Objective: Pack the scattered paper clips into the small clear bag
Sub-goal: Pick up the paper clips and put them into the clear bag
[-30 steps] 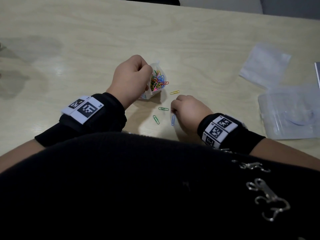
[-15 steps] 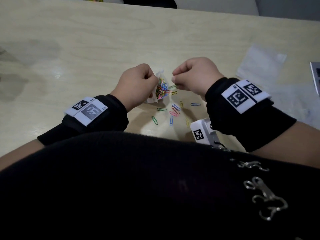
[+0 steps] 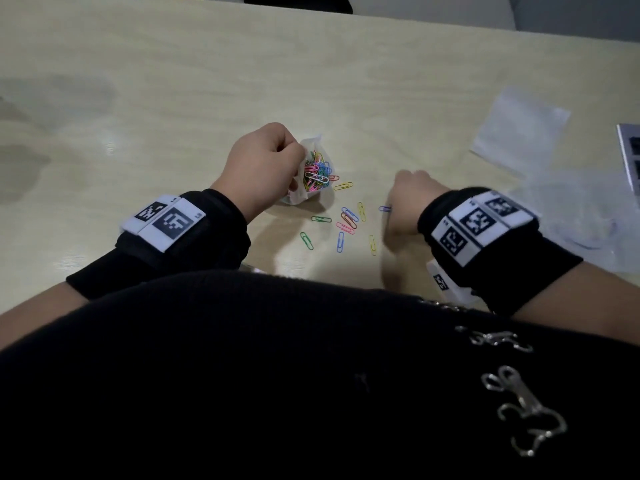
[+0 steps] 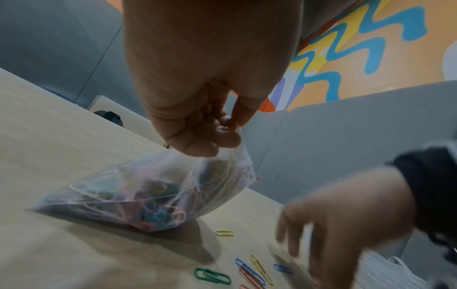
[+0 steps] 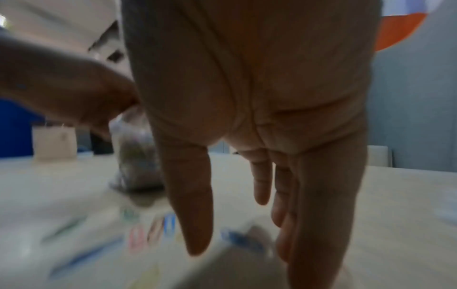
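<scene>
We saw the left hand at the centre of the head view, its fingers curled and pinching the rim of the small clear bag, and the left wrist view confirmed it: the fingertips clamped on the gathered top edge while the bag's belly, stuffed with coloured clips, sagged onto the pale wooden surface. The bag's mouth faced right in the head view, and a yellow clip lay just beside it. Below and to the right of the bag we counted a loose scatter of paper clips on the surface: a green clip, another green one lower left, a blue clip, a small pink, orange and blue cluster between them, and two more yellow ones further right. The right hand hung right of centre, blurred, and the right wrist view showed its fingers straight and pointing down at the surface, holding nothing, with a small blue clip just at its left edge. Toward the right edge of the frame we noted a flat clear sheet and a heap of clear plastic bags, well apart from the clips.
</scene>
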Available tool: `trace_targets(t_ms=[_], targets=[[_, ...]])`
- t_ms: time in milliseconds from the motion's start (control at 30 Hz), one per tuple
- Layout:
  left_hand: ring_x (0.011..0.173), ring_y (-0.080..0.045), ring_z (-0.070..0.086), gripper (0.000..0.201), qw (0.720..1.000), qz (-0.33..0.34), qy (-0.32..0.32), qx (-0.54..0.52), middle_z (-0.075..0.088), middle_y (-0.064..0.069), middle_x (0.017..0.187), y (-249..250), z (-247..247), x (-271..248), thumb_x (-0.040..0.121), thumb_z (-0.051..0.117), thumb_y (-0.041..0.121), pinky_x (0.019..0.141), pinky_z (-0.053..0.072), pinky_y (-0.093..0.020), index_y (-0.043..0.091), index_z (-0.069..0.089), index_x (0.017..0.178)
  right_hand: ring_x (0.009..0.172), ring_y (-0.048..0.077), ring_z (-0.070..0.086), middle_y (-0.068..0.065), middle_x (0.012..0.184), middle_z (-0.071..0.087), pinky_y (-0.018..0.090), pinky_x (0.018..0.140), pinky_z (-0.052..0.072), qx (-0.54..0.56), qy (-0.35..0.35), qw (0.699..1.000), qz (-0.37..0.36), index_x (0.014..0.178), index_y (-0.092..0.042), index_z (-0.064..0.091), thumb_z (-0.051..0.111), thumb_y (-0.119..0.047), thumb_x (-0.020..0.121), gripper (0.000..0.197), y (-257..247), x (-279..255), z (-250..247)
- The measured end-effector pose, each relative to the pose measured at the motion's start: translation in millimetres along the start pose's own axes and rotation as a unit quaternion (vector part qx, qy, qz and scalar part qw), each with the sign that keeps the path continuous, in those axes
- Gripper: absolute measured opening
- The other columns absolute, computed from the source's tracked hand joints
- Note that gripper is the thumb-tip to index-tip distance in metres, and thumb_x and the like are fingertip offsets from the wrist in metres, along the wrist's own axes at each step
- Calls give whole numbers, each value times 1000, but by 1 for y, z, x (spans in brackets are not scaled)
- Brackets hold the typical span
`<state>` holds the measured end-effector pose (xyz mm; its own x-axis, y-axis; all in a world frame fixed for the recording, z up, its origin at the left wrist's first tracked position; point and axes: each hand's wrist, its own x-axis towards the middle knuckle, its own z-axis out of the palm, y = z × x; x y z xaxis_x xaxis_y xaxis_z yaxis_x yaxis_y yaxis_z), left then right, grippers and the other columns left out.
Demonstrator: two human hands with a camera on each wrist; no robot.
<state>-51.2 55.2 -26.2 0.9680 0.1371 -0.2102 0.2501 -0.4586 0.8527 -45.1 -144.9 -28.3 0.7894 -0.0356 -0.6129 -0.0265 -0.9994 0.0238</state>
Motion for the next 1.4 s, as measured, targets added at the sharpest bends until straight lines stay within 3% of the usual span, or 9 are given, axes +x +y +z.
trace_targets(t_ms=[133,500,600,700,800,933,1133,1300,1400], targets=[[42,-5,55,13,1000,1,0,-4,56,3,58,-2,0,2,86,53,13,55,46,-26,13,54,74,106,35,58,14,124,38,34,69,43,4,-22,999,38,125,-4,36,76,-14,71,68,-1,-6,29],[44,-12,56,15,999,8,8,-31,55,9,46,-5,-2,4,81,52,20,63,50,-38,18,52,66,110,32,53,13,126,45,34,93,42,195,111,965,-135,122,-14,50,50,-11,88,34,-23,14,44],[44,-12,56,14,999,8,8,-35,55,9,46,-5,-2,4,79,52,21,63,50,-38,19,52,66,135,31,32,11,147,31,39,111,32,158,124,960,-196,142,-16,34,54,-29,91,57,-22,20,43],[46,-14,56,13,999,8,7,-36,56,7,49,-4,0,3,78,51,22,62,50,-39,19,52,65,145,32,14,7,159,15,42,118,20,-11,76,958,-275,149,-19,21,60,-53,84,84,-22,17,55],[44,-13,56,13,999,9,8,-42,55,7,49,-3,-1,3,77,51,23,61,49,-38,19,52,65,130,42,39,15,148,40,51,103,42,-45,103,936,-332,138,-12,46,66,-37,84,62,-18,13,69],[46,-15,56,12,999,6,5,-41,56,8,46,-4,-2,4,76,51,24,63,49,-39,20,52,65,87,40,60,14,108,66,42,70,56,-33,208,904,-372,102,-8,67,68,-16,84,20,0,20,74],[46,-14,57,11,999,12,0,-38,57,4,53,-2,0,4,77,51,23,63,49,-38,18,52,67,97,33,55,11,106,58,36,78,46,-12,172,932,-318,104,-12,63,48,-15,94,18,3,21,55],[45,-12,57,12,999,11,-1,-39,56,6,52,-3,-1,3,77,51,22,62,49,-37,18,52,65,91,20,62,0,91,67,22,72,37,124,116,961,-216,90,-19,70,62,-13,82,13,0,27,39],[46,-12,57,13,999,16,-1,-36,57,2,56,-3,-1,2,78,51,21,62,50,-37,18,52,66,75,9,63,-8,73,66,20,70,43,237,86,953,-166,81,-22,72,71,-15,76,9,2,31,29]])
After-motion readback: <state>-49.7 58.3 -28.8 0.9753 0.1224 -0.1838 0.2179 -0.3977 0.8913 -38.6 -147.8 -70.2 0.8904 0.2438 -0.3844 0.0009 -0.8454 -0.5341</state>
